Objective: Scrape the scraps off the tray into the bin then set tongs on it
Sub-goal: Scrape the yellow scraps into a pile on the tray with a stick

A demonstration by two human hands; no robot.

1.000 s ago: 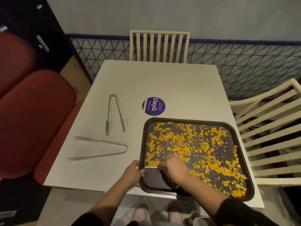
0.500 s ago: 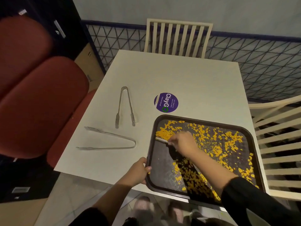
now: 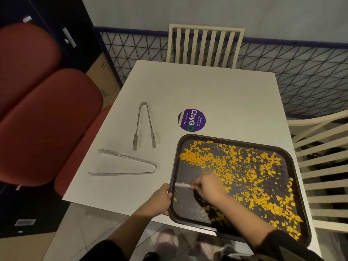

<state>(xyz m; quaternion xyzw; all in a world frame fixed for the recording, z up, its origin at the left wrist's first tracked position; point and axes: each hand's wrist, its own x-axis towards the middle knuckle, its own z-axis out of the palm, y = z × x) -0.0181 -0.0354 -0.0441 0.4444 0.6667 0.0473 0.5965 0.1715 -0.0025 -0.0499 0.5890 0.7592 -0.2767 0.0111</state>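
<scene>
A dark tray (image 3: 293,166) lies at the near right of the white table, strewn with several yellow scraps (image 3: 243,172), heaped toward its far left corner. My left hand (image 3: 160,199) grips the tray's near left rim. My right hand (image 3: 209,186) is over the tray's near left part, shut on a thin pale scraper (image 3: 181,184) that points left. Two metal tongs lie on the table left of the tray: the small tongs (image 3: 144,125) farther away, the long tongs (image 3: 124,165) nearer. No bin is in view.
A round purple sticker (image 3: 191,120) is on the white table (image 3: 216,91) beyond the tray. A red padded seat (image 3: 43,117) stands left of the table. Cream slatted chairs stand at the far side (image 3: 205,46) and at the right (image 3: 323,166).
My right hand pushed the scraper away across the tray's left side, piling scraps at the far left, then drew back toward me. My left hand kept hold of the rim.
</scene>
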